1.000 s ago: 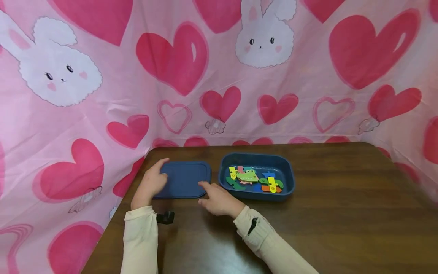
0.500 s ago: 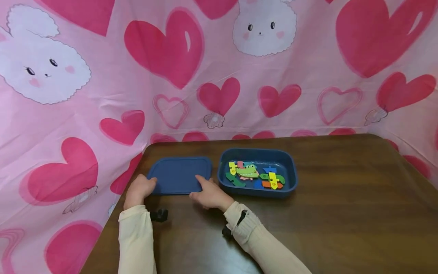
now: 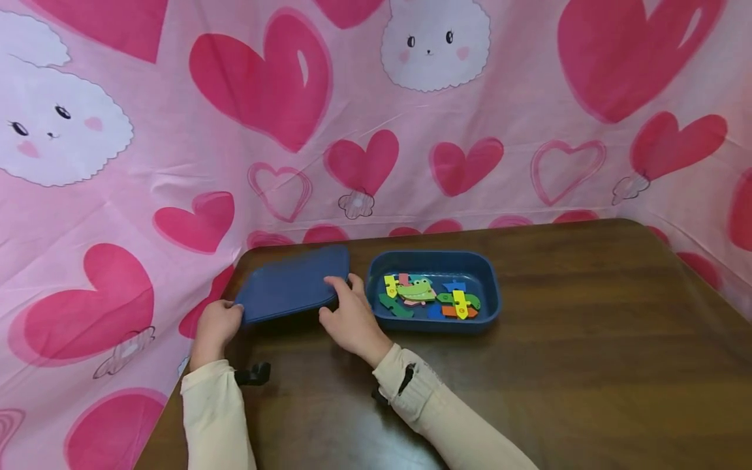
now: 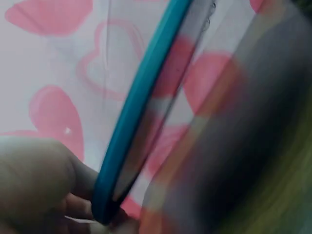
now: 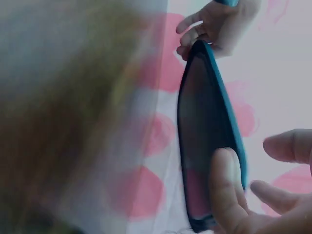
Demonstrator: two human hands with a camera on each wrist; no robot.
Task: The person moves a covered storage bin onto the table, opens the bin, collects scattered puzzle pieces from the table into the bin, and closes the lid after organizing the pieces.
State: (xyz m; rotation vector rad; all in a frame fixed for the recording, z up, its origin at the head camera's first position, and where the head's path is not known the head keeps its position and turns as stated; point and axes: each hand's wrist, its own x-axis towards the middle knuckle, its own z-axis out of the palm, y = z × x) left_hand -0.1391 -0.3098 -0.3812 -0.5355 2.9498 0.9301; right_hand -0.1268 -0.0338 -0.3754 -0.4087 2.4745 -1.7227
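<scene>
A dark blue flat lid (image 3: 288, 284) is tilted above the table in the head view, its right side higher than its left. My left hand (image 3: 216, 329) pinches its near left corner; the left wrist view shows the lid's teal edge (image 4: 134, 105) between thumb and fingers. At the right edge, my right hand (image 3: 355, 321) holds the lid with fingers on both sides of the rim. Seen from the right wrist, some fingers (image 5: 225, 180) lie against the lid's underside. Close to the right hand stands a blue box (image 3: 437, 324) with a green crocodile piece (image 3: 418, 291) inside.
Several colourful flat pieces lie in the box, among them a yellow one (image 3: 461, 305) and a dark green one (image 3: 396, 305). The brown wooden table (image 3: 576, 339) reaches back to a pink heart-and-rabbit cloth (image 3: 411, 117) behind and left.
Both hands have taken hold of the lid, which lay flat before. Its right side has come up off the table. The box and its pieces stay where they were.
</scene>
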